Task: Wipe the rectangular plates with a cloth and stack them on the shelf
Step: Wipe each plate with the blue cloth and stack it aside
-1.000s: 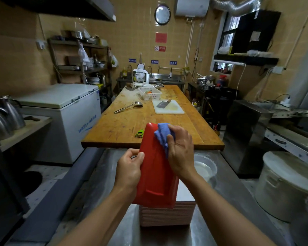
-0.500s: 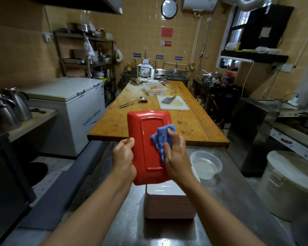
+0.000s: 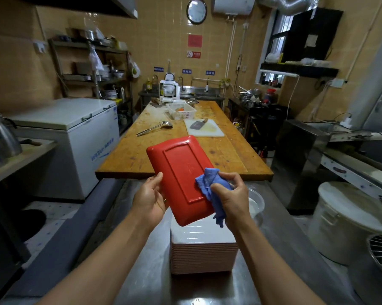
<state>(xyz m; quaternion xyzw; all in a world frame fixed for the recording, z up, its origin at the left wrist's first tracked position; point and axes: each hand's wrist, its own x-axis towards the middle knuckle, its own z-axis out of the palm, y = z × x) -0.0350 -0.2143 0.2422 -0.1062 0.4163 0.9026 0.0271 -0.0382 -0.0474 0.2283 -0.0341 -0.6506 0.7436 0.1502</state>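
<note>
1. The long wooden table (image 3: 185,148) is stretching away from you, just past the red plate (image 3: 181,179).
2. The white freezer (image 3: 75,137) is standing well to the left of the red plate.
3. The stack of plates (image 3: 204,249) is sitting on the shiny metal counter (image 3: 146,271), right under the red plate.
4. You are holding the red plate up in the air, tilted, with its bottom side facing you.
5. The clear bowl (image 3: 257,203) is sitting just to the right of the red plate, partly behind your hand.
6. Your left hand (image 3: 150,199) is gripping the red plate's left edge, fingers curled behind it.
7. Your right hand (image 3: 232,199) is squeezing the blue cloth (image 3: 207,188) against the red plate's near right corner.
</note>
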